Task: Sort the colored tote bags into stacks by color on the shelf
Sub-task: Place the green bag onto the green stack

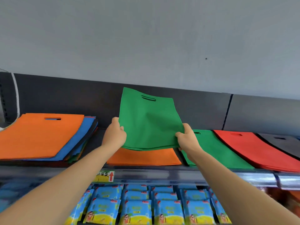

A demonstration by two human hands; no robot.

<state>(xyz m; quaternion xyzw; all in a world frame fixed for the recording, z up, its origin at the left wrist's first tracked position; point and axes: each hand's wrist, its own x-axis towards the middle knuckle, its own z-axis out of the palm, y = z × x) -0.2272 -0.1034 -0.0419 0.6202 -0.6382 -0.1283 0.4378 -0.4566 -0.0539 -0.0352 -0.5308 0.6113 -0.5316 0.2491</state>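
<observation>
both hands have a flat green nonwoven tote bag [146,120] lifted off the shelf [178,174]. left hand [114,133] and right hand [186,138] each pinch a side near the bottom corners, probably to keep it flat. it hangs over a short orange stack [146,157], just left of the green stack [214,148] where i'd guess it goes. long axis runs away from the person, tilted up, handle slot at the far end. unsorted mixed pile [40,137] sits far left.
</observation>
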